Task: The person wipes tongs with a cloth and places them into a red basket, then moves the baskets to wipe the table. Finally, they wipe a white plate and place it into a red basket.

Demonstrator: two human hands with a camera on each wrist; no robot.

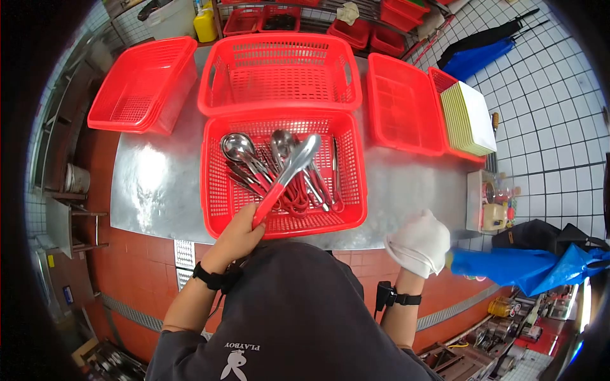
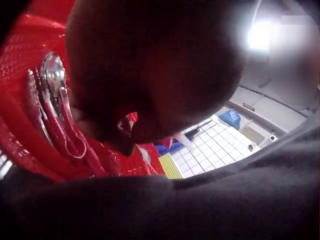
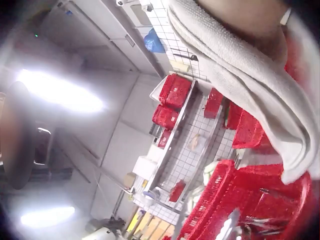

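Utensils [image 1: 254,164] lie heaped in the near red basket [image 1: 351,165].

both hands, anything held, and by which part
The left hand holds a metal utensil by the end of its red handle; white cloth covers most of the right hand, hiding any grip.

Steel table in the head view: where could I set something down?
The steel table looks bare left of the utensil basket, in front of the stacked red baskets, and right of it, behind the white cloth. Its back is crowded with red containers.
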